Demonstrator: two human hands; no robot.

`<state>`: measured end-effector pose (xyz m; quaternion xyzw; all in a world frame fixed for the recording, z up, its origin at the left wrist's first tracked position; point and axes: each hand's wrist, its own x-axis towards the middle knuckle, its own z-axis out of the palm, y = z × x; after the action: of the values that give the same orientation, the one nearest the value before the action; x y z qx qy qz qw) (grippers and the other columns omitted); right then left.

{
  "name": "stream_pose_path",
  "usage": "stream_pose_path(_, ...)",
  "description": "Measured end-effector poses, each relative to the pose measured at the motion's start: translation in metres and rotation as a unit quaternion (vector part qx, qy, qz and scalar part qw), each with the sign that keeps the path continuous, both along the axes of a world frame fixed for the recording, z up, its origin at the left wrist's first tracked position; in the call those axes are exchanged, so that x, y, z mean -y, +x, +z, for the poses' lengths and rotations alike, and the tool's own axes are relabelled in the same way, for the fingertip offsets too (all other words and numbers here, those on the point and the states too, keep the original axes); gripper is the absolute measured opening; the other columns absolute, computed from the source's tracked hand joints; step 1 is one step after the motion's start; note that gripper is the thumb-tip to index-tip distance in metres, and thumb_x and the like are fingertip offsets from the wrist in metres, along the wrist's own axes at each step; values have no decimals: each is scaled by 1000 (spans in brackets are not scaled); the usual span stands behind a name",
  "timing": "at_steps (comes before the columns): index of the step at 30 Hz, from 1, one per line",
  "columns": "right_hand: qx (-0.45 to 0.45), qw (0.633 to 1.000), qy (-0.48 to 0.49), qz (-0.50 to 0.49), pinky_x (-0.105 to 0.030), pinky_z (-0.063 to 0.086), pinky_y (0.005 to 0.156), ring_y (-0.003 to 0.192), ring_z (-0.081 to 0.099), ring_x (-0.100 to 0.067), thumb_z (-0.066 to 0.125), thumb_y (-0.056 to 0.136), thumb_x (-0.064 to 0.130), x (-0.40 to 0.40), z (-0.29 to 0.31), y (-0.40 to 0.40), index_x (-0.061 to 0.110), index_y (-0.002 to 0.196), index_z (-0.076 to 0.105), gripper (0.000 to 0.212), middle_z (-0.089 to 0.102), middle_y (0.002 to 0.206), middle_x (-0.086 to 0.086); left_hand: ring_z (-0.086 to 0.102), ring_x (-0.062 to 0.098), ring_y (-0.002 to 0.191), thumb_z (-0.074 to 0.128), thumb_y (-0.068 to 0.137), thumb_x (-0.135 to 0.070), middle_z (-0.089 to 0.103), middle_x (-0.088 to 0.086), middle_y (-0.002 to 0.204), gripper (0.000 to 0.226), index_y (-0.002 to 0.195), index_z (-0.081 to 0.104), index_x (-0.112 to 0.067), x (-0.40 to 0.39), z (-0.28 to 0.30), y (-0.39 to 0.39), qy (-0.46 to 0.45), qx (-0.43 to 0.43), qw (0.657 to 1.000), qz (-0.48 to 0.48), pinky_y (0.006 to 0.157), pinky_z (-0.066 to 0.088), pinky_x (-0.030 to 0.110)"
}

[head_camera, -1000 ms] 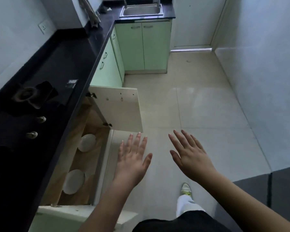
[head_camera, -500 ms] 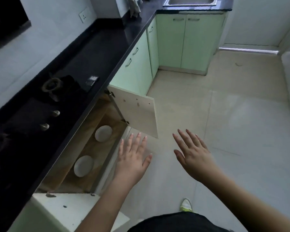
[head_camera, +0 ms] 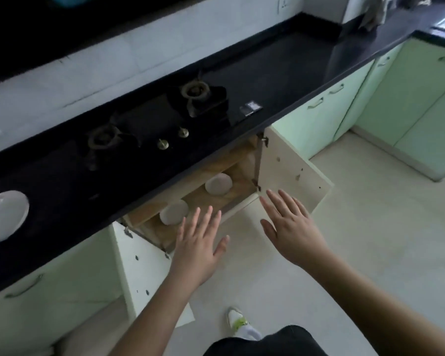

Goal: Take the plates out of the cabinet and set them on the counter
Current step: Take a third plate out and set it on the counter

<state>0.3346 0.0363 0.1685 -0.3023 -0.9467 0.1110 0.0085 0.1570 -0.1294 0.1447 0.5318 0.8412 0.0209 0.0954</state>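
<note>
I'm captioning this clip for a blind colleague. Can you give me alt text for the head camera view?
Two open, empty hands, left hand and right hand, reach toward an open cabinet under a black counter, where two white plates lie inside. A third white plate sits on the counter beside the gas hob.

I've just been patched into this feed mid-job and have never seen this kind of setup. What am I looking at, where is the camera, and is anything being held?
There is no machine here: a person works with bare hands. The one camera sits on their head, looking forward and down, so the arms enter from the bottom. The left hand and right hand are both flat, fingers straight, holding nothing. They hover in front of an open cabinet under the black counter. Two plates lie inside it, the near plate and the far plate. A third plate lies on the counter at far left. A stove is set into the counter.
</note>
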Motion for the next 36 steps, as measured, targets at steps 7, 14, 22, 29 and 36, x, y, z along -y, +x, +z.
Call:
stream_pose_path(7, 13, 995, 20, 98, -41, 7, 119, 149, 13, -23, 26, 102, 50, -18, 4, -77, 27, 154, 17, 57, 24, 160, 0, -23, 13, 147, -10, 89, -70, -8, -8, 164, 75, 154, -9, -32, 17, -10, -46, 17, 31, 995, 91, 122, -2, 43)
stream_pose_path(14, -6, 979, -17, 201, -36, 4, 120, 149, 12, -22, 23, 101, 46, -44, -9, -135, 21, 155, 19, 59, 22, 161, -2, -22, 13, 147, -2, 91, -65, -8, -6, 165, 75, 157, -3, -28, 11, -31, -68, -5, 52, 986, 160, 119, -8, 37)
stream_pose_path(22, 28, 938, -54, 342, -39, 9, 120, 148, 17, -24, 22, 100, 44, -94, -39, -202, 18, 153, 24, 60, 26, 159, -4, -6, 18, 151, 13, 99, -57, 10, -1, 165, 69, 157, 15, -20, -33, -42, -85, -13, 23, 962, 272, 120, -1, 40)
stream_pose_path(29, 72, 900, -45, 427, -42, 17, 119, 147, 21, -26, 24, 100, 42, -125, -57, -243, 15, 152, 27, 59, 29, 158, -6, 7, 22, 151, 21, 100, -52, 19, 1, 164, 66, 156, 23, -18, -63, -41, -84, -28, 21, 943, 332, 119, 6, 42)
stream_pose_path(36, 65, 898, -57, 432, -41, 18, 118, 145, 24, -27, 30, 100, 39, -115, -74, -255, 14, 151, 28, 56, 34, 156, -7, -5, 18, 151, 23, 102, -50, 6, -3, 166, 64, 158, 7, -23, -42, -60, -66, -36, 56, 916, 396, 121, -1, 40)
